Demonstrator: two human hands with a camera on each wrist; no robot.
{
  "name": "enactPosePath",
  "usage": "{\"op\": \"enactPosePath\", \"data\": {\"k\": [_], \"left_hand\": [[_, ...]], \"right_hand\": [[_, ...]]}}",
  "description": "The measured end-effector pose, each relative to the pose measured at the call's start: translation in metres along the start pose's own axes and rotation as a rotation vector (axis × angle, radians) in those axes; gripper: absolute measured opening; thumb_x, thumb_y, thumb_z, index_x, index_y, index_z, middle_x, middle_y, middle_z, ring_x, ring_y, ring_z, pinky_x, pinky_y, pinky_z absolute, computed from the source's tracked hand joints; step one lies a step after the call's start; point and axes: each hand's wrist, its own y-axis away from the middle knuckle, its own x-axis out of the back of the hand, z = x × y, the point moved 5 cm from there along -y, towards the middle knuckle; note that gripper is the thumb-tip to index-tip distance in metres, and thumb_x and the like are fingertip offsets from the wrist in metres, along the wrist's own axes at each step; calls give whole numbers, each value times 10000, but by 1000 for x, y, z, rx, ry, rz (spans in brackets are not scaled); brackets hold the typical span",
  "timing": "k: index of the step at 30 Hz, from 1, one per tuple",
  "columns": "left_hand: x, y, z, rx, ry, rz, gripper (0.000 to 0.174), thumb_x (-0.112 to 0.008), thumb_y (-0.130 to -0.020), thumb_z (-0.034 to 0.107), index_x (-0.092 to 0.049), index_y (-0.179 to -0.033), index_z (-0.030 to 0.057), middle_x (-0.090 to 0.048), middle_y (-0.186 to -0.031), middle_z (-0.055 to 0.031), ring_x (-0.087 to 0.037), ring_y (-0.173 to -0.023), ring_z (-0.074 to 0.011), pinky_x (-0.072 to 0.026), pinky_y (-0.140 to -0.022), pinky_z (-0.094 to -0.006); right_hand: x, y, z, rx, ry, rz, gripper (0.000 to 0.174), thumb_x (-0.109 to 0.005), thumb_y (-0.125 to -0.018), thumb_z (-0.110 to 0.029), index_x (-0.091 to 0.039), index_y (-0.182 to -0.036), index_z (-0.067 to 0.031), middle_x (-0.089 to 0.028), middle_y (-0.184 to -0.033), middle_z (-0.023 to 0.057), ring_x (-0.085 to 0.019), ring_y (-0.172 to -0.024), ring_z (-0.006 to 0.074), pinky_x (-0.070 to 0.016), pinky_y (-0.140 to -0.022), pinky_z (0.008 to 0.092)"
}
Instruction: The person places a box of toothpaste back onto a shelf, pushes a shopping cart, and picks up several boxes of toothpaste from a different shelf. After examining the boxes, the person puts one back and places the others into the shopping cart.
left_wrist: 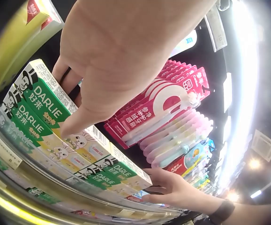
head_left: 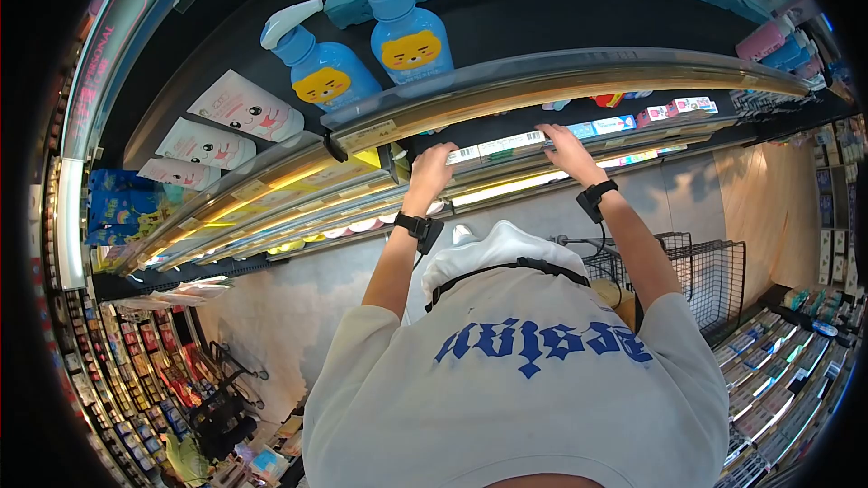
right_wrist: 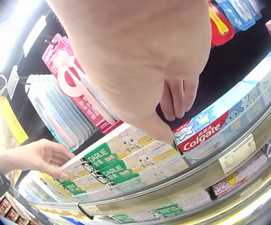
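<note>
With the left hand [head_left: 429,172] pinching the nine o'clock end of the Darlie boxes [left_wrist: 41,105] behind the shelf rail [right_wrist: 173,185] and the right hand [head_left: 570,152] pinching their three o'clock end, an uneven squeeze could buckle the row, spilling boxes over the rail or knocking the Colgate box [right_wrist: 206,133] beyond.

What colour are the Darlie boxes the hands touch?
The Darlie boxes are green and white, with a cartoon rabbit panel; best seen in the left wrist view.

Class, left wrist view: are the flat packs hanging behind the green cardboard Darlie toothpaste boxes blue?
No, the flat hanging packs behind the green cardboard toothpaste boxes are pink and red.
</note>
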Motion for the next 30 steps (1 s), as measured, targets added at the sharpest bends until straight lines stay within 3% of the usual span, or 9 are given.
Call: {"op": "enactPosePath", "data": {"k": [2,30], "left_hand": [[1,0,1,3,0,-4,336,-741,-840,82,-714,-1175,96,-734,-1144,-153,-682,-1081,-390,-562,-909,-487],[2,-2,5,-10,-11,-23,341,-731,-822,51,-700,-1162,68,-723,-1097,-171,-677,-1065,-403,-548,-922,-506]], "right_hand": [[2,0,-4,28,-39,72,531,-643,-816,49,-594,-1341,-18,-667,-1138,251,-613,-1128,457,-515,-986,505],[-2,-9,3,2,-87,53,297,-670,-822,40,-649,-1115,-5,-678,-1020,243,-645,-1028,463,-528,-907,515]]}}
